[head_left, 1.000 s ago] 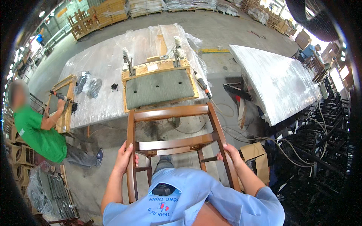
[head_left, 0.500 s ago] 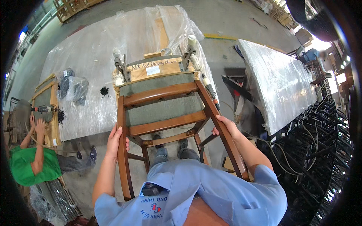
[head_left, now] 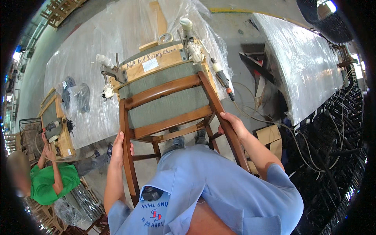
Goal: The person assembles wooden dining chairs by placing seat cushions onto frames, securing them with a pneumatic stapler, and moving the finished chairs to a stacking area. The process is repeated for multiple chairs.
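- At 8 o'clock, a co-worker in a green shirt bends over a small wooden frame with a power tool lying on it, well apart from the main work.
- The person's left hand is wrapped around the left rail of a brown wooden chair frame, at about 7 o'clock from the picture's middle.
- The chair frame sits centre-frame, tilted toward the person, its upper rails lying over a grey-green seat pad clamped in a plywood jig on the plastic-sheeted bench.
- Judged from its build, the frame looks stiff and moderately heavy, the varnished wood smooth and easily scuffed; the long side rails offer the steadiest hold, one hand to each.
- The right hand is closed around the right rail at 4 o'clock, well apart from the left.
- Toggle clamps at 11 o'clock and a pneumatic tool at 1 o'clock stand just beside the rails and could snag them.
- Hoses trail to the floor at 3 o'clock, beside a second sheeted bench and stacked black metal frames.
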{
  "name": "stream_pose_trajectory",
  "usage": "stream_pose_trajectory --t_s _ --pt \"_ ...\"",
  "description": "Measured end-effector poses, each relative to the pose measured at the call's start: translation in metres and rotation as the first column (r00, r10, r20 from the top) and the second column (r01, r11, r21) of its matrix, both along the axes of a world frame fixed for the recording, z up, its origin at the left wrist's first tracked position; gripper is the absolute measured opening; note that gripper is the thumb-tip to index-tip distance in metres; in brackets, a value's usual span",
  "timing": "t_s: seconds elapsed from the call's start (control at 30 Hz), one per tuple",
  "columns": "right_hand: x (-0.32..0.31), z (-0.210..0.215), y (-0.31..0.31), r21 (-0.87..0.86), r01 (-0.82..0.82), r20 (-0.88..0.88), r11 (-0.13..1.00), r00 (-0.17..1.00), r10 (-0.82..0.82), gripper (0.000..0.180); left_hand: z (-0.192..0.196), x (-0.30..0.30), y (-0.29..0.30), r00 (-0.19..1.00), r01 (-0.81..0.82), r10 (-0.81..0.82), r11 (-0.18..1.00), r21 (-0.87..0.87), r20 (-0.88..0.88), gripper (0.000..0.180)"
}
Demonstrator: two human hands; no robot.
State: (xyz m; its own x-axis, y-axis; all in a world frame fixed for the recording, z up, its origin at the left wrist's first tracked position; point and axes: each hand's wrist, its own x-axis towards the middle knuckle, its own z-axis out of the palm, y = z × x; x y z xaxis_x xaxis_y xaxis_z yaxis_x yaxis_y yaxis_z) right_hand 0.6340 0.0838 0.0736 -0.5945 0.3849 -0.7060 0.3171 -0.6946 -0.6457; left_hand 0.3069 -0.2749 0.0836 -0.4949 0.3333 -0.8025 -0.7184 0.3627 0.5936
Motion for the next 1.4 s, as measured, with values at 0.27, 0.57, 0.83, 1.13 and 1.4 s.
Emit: stream_pose_trajectory --t_s 0.27,0.57,0.83,1.13,1.4 --pt "0.004 -0.003 -0.003 -0.007 0.028 0.065 1.0 0.997 -0.028 0.038 -0.008 0.006 -0.002 1.0 -0.016 0.016 1.0 0.012 -0.016 0.059" --pt "-0.054 -0.006 0.011 0.903 -0.427 0.428 0.051 0.904 0.006 0.034 -0.028 -0.018 0.0 0.86 0.205 -0.339 0.914 -0.35 -0.382 0.08" --pt "-0.302 -0.054 -0.009 0.888 -0.24 0.374 -0.393 0.872 0.314 0.05 -0.033 -0.079 0.055 0.971 0.235 -0.239 0.953 -0.192 0.003 0.09" --pt "-0.34 -0.085 -0.032 0.76 -0.522 0.63 -0.388 0.739 0.239 0.064 -0.05 -0.094 0.056 0.954 0.141 -0.112 0.986 -0.088 0.277 0.093" --pt "-0.344 -0.087 -0.036 0.738 -0.514 0.639 -0.437 0.74 0.209 0.066 -0.097 -0.085 0.042 0.994 0.087 -0.086 0.996 -0.019 0.061 0.081"
